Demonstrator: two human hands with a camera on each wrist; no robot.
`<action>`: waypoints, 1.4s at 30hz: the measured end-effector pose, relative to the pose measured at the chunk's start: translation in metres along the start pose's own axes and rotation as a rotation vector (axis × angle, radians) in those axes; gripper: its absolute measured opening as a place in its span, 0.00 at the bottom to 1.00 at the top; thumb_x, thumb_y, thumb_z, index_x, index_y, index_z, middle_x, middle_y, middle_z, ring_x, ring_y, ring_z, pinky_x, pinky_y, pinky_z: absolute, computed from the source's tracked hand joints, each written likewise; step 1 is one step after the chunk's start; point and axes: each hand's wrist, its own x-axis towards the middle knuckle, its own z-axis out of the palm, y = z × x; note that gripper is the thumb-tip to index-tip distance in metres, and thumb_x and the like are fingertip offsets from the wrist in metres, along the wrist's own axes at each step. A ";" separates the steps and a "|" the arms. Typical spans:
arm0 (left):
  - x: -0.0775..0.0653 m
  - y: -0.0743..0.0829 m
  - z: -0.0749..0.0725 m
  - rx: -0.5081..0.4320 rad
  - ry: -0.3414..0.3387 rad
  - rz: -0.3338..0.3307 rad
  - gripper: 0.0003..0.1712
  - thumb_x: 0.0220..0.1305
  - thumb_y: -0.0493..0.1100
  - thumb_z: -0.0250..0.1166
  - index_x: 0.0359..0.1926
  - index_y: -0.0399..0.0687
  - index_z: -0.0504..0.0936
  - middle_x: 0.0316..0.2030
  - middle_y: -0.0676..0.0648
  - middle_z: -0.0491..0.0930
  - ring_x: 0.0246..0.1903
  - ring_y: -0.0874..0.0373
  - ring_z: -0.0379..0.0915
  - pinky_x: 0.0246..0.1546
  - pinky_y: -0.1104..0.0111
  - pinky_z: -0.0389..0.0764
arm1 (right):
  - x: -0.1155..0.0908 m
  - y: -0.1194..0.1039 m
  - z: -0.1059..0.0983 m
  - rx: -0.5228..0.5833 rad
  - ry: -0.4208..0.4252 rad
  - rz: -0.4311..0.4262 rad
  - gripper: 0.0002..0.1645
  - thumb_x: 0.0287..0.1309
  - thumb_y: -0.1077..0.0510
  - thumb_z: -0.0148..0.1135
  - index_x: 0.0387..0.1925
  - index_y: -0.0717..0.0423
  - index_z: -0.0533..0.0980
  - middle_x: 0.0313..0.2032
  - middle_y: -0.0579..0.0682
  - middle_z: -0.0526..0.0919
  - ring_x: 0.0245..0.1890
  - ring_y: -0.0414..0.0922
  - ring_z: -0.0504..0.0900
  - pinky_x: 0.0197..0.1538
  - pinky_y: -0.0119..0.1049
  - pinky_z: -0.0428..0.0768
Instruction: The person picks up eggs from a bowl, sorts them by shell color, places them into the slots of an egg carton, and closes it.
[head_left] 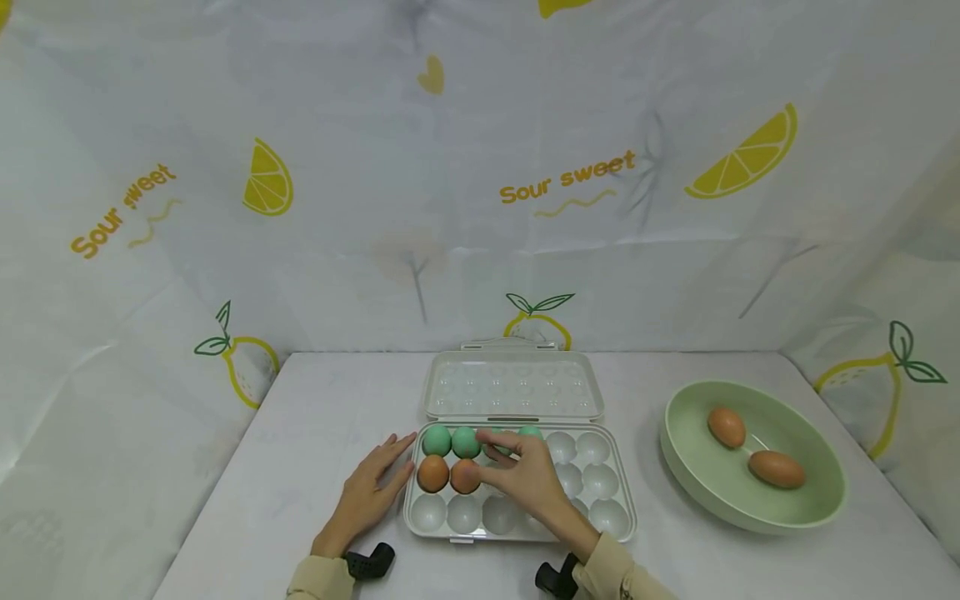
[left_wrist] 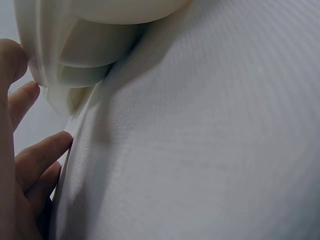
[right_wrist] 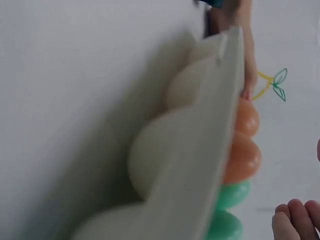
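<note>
An egg carton (head_left: 501,517) of pale translucent plastic lies on the table with its lid (head_left: 517,387) folded back. Several green eggs (head_left: 437,440) sit in its back row, some partly hidden by my right hand (head_left: 525,475). In the middle row at the left are two brown eggs, an outer one (head_left: 432,473) and an inner one (head_left: 465,477). My right hand hovers over the carton, thumb at the inner brown egg and fingers near a green one; the right wrist view shows nothing between the spread thumb and fingers (right_wrist: 300,220). My left hand (head_left: 367,487) rests extended fingers against the carton's left edge.
A light green bowl (head_left: 750,517) stands right of the carton with two brown eggs (head_left: 777,469) in it. Several cups of the carton, such as the front-left one (head_left: 428,512), hold no egg. A lemon-printed cloth (head_left: 450,183) hangs behind the table.
</note>
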 end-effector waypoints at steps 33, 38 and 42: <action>-0.001 0.001 0.002 0.013 0.014 -0.001 0.26 0.71 0.49 0.65 0.68 0.58 0.78 0.67 0.42 0.78 0.71 0.39 0.69 0.74 0.43 0.67 | 0.009 -0.009 -0.123 -0.110 0.319 -0.011 0.28 0.53 0.63 0.78 0.56 0.69 0.82 0.56 0.64 0.85 0.51 0.21 0.82 0.57 0.24 0.84; -0.001 0.002 0.002 0.009 0.011 -0.011 0.26 0.71 0.49 0.65 0.68 0.58 0.78 0.67 0.42 0.78 0.71 0.40 0.69 0.75 0.43 0.67 | 0.003 -0.008 -0.154 -0.153 0.383 0.067 0.32 0.56 0.56 0.77 0.60 0.66 0.80 0.53 0.40 0.87 0.48 0.18 0.82 0.54 0.17 0.82; 0.000 0.003 0.001 0.013 0.011 -0.013 0.26 0.71 0.50 0.65 0.68 0.58 0.78 0.67 0.42 0.78 0.71 0.40 0.69 0.74 0.43 0.67 | -0.004 -0.003 -0.177 -0.146 0.443 0.091 0.34 0.57 0.55 0.77 0.61 0.68 0.78 0.45 0.23 0.85 0.47 0.17 0.82 0.53 0.15 0.81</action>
